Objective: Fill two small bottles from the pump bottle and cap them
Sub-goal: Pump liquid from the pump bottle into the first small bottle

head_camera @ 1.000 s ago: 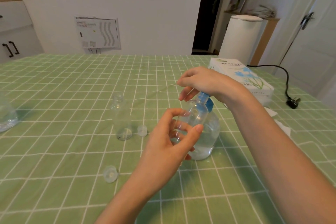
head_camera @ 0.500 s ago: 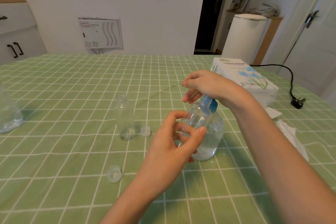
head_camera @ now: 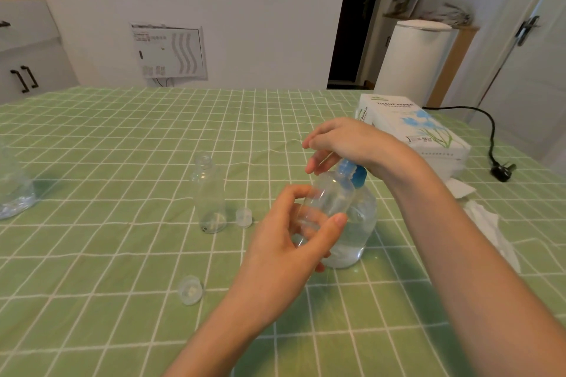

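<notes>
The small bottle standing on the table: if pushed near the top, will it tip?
Probably: the small bottle is tall, narrow and looks nearly empty, so likely light and easy to tip. On its side, the round body may roll.

The right hand [head_camera: 346,144] is covering the head of the pump bottle [head_camera: 358,223], with only blue bits peeking out beneath the palm. The left hand [head_camera: 294,242] is hiding the lower part of the small bottle [head_camera: 330,196] it is gripping, so the bottle's fill level is not showing. At nine o'clock a clear container [head_camera: 13,190] is running off the picture's edge. At three o'clock the right forearm is cutting across a white tissue [head_camera: 487,223].
</notes>
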The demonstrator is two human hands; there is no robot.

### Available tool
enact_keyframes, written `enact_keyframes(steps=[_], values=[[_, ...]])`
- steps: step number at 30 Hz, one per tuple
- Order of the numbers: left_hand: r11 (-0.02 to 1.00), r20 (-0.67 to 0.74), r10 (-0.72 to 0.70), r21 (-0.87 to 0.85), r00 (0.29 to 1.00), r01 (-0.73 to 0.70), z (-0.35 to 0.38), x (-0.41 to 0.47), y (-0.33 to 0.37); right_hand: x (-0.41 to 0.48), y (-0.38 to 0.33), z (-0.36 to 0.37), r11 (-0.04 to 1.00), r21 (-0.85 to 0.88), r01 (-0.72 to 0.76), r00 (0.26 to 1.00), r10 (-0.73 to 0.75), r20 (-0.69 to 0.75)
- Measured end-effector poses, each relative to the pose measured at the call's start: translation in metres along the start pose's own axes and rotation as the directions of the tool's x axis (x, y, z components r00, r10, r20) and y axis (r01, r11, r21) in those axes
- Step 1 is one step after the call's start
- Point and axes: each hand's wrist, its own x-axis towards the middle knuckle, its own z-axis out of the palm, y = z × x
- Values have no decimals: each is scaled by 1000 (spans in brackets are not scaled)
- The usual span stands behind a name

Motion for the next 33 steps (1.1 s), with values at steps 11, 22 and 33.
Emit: enact_keyframes(steps=[11,22,33], values=[[1000,-11,6,-20,1000,-7,2,1,7,-7,-6,-11,997,32,72,993,-69,-94],[1000,-20,3,-4,1000,-3,1,1,10,3,-20,-19,988,-112,110,979,-127,-158],[1000,-18,8,-4,1000,-8,2,1,8,9,-15,-9,987,-159,-9,999,14,31]])
